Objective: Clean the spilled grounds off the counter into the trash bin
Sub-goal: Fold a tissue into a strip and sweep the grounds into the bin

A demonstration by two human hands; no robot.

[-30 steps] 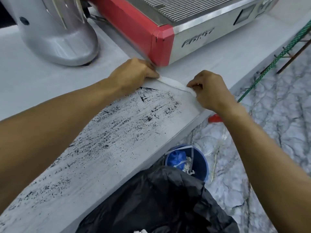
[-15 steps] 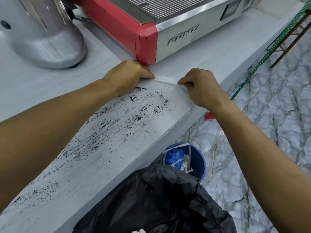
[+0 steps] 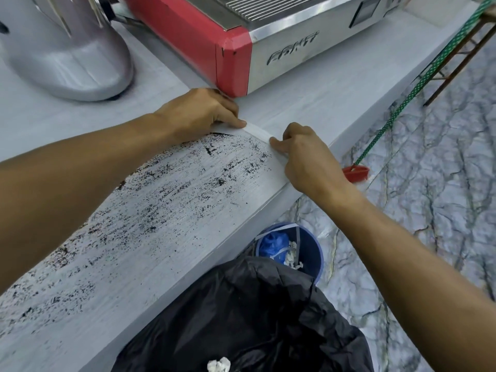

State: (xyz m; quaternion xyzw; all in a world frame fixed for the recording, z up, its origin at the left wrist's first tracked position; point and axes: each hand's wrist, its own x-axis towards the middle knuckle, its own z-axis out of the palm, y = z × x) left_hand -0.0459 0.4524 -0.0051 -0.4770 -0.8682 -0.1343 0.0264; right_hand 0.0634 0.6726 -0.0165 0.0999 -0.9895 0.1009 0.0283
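Dark coffee grounds [image 3: 171, 194] lie smeared in streaks along the pale grey counter [image 3: 335, 98]. A white folded paper strip [image 3: 257, 131] stands on edge across the counter at the far end of the spill. My left hand [image 3: 198, 114] pinches its far end and my right hand [image 3: 308, 157] pinches its near end by the counter's front edge. Below the edge sits a trash bin lined with a black bag [image 3: 241, 318], with a bit of crumpled white paper inside.
A red and steel espresso machine [image 3: 241, 41] stands just behind my left hand, and a silver grinder base [image 3: 67, 55] is at the back left. On the marble floor are a small blue bucket [image 3: 303, 251] and a red-headed tool on a green handle [image 3: 355, 171].
Both hands have slid the paper strip a little along the counter toward me, and the view has shifted slightly. The grip on the strip is unchanged.
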